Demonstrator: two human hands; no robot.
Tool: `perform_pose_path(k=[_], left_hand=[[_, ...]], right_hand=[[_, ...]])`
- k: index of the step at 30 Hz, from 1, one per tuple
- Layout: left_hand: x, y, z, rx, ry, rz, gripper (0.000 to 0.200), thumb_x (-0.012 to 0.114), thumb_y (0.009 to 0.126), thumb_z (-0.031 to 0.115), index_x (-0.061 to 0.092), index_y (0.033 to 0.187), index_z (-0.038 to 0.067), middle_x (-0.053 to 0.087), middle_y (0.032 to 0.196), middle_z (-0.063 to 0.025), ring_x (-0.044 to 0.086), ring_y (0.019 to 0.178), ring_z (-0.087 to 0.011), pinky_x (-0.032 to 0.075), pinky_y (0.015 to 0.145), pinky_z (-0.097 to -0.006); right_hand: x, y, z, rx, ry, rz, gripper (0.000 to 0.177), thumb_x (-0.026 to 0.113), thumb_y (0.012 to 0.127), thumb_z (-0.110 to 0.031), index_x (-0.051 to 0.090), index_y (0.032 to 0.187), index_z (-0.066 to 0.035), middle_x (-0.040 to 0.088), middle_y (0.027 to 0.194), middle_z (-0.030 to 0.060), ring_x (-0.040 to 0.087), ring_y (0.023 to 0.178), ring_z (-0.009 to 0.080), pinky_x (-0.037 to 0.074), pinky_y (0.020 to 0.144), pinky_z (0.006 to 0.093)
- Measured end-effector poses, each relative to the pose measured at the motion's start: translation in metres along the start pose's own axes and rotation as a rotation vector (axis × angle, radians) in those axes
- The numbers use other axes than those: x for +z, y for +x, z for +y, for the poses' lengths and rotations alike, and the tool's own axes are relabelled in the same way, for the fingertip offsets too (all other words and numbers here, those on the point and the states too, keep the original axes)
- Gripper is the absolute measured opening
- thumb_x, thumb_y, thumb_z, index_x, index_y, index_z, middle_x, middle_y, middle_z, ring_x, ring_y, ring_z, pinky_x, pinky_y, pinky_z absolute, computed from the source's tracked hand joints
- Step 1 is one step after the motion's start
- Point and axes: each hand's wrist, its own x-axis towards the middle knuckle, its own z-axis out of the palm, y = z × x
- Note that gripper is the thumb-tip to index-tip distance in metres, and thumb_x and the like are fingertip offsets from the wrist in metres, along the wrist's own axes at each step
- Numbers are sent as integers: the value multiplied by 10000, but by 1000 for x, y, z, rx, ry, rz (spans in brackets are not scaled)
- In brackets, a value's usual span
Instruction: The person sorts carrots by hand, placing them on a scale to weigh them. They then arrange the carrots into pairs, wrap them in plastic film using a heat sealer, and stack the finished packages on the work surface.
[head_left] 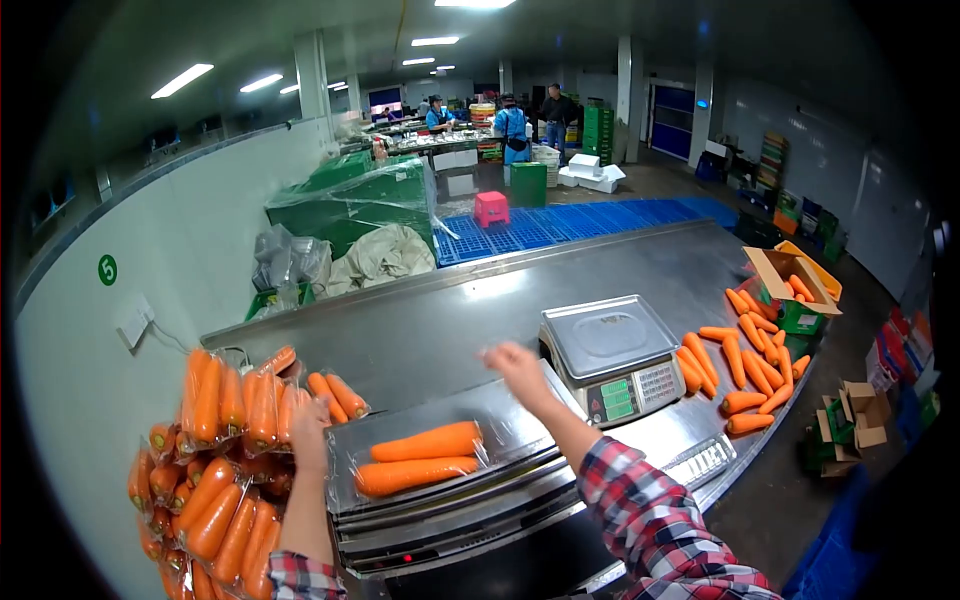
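Observation:
A clear bag with two large carrots [420,460] lies flat on the steel top of a sealing machine [440,500]. My left hand [311,435] is just left of that bag, at the edge of a heap of bagged carrots [215,500]. Its fingers overlap the plastic, and I cannot tell what they grip. Over the steel table, my right hand [518,372] is raised above and right of the bag, fingers loosely bent and apart, with nothing visible in them. A digital weighing scale [612,355] stands just to its right, its pan bare.
Loose carrots [755,360] lie spread on the table's right end beside a cardboard box [795,290] holding more. A white wall [170,260] borders the left. Beyond the table are blue floor pallets [590,222], a red stool [491,208], green crates [370,195] and several people.

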Motion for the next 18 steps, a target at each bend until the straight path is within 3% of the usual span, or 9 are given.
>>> perform_pose_path(k=[2, 4, 5, 8, 9, 12, 13, 16, 18], left_hand=[[0, -12, -30, -92, 676, -173, 249, 490, 896, 221, 606, 848, 7, 626, 975, -159, 555, 1022, -285, 398, 925, -379], [-8, -17, -76, 450, 850, -303, 249, 512, 889, 228, 641, 988, 40, 631, 1004, -145, 531, 1072, -325, 384, 935, -410], [-15, -19, -79, 525, 961, -298, 216, 533, 877, 202, 630, 940, 20, 631, 996, -140, 513, 1076, -356, 379, 919, -438], [-20, -26, -66, 556, 930, -327, 205, 544, 872, 196, 603, 880, 0, 619, 1021, -160, 508, 1075, -368, 393, 895, -425], [-9, -31, -28, 343, 970, -439, 213, 538, 885, 202, 570, 828, -2, 618, 952, -178, 558, 930, -388, 438, 793, -425], [-6, -35, -23, 233, 1148, -383, 233, 544, 889, 224, 557, 821, 2, 607, 875, -185, 566, 744, -398, 459, 636, -415], [-7, -34, -28, 160, 1100, -368, 239, 548, 889, 229, 559, 825, -1, 607, 831, -178, 573, 697, -377, 465, 600, -399], [-24, -28, -36, -169, 786, -390, 254, 556, 890, 236, 566, 830, -11, 604, 715, -149, 598, 606, -301, 481, 511, -344], [-33, -29, -21, -517, 313, -476, 264, 553, 891, 232, 571, 823, -22, 596, 661, -123, 619, 614, -232, 489, 476, -298]], right_hand=[[22, -7, 62, -338, -508, -78, 143, 477, 872, -111, 543, 841, 12, 591, 841, 179, 577, 821, 356, 452, 752, 433], [39, -24, 95, -537, -485, -200, 159, 472, 872, -125, 554, 893, 9, 574, 860, 216, 543, 851, 401, 444, 757, 458], [40, -28, 97, -438, -506, -93, 205, 525, 863, -185, 564, 873, 16, 594, 849, 198, 566, 843, 383, 465, 767, 418], [26, -31, 63, -171, -733, -383, 231, 534, 858, -202, 558, 900, 24, 600, 847, 198, 574, 822, 369, 473, 738, 402], [22, -33, 52, 57, -548, -383, 261, 543, 852, -231, 585, 893, 24, 623, 848, 168, 584, 782, 346, 471, 694, 366], [12, -29, 38, 475, -234, -485, 266, 542, 833, -250, 629, 881, -3, 638, 855, 176, 590, 819, 368, 464, 709, 402], [11, -28, 42, 448, -277, -540, 262, 534, 844, -245, 646, 923, -22, 639, 798, 146, 609, 768, 313, 481, 708, 384], [14, -32, 86, -574, -718, -303, 280, 516, 865, -258, 649, 933, -21, 616, 709, 118, 616, 728, 256, 495, 722, 375], [12, -34, 87, -296, -605, -383, 280, 467, 909, -249, 599, 940, -4, 600, 665, 103, 610, 626, 220, 517, 635, 339]])
